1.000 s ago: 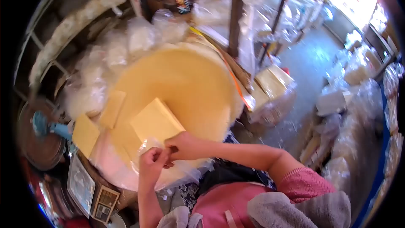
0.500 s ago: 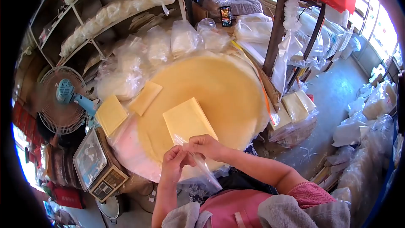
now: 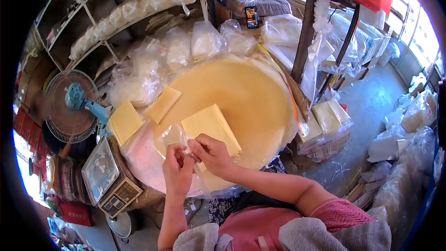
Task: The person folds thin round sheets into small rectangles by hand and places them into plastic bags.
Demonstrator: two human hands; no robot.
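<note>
A clear plastic bag (image 3: 171, 135) is pinched between my two hands near the front of the round table (image 3: 251, 93). My left hand (image 3: 179, 167) is closed on its gathered part, fingertips curled. Pressed up against it, my right hand (image 3: 211, 155) grips the same plastic with thumb and fingers. Just beyond my hands lies a square stack of thin yellow sheets (image 3: 211, 128), its near corner close under my right hand. Two more stacks rest to the left: a yellow stack (image 3: 125, 123) at the table's edge and a narrower folded stack (image 3: 162, 104) beside it.
Filled plastic bags (image 3: 179, 49) line the table's far side. A fan (image 3: 72, 104) and a weighing scale (image 3: 111, 176) stand at the left. A dark post (image 3: 304, 32) rises at the right rear, and a phone (image 3: 251, 17) stands at the back.
Both hands have moved left with the plastic bag. Its film now spreads upward beyond my fingers, where before it hung down to the right. The stacks stay put.
</note>
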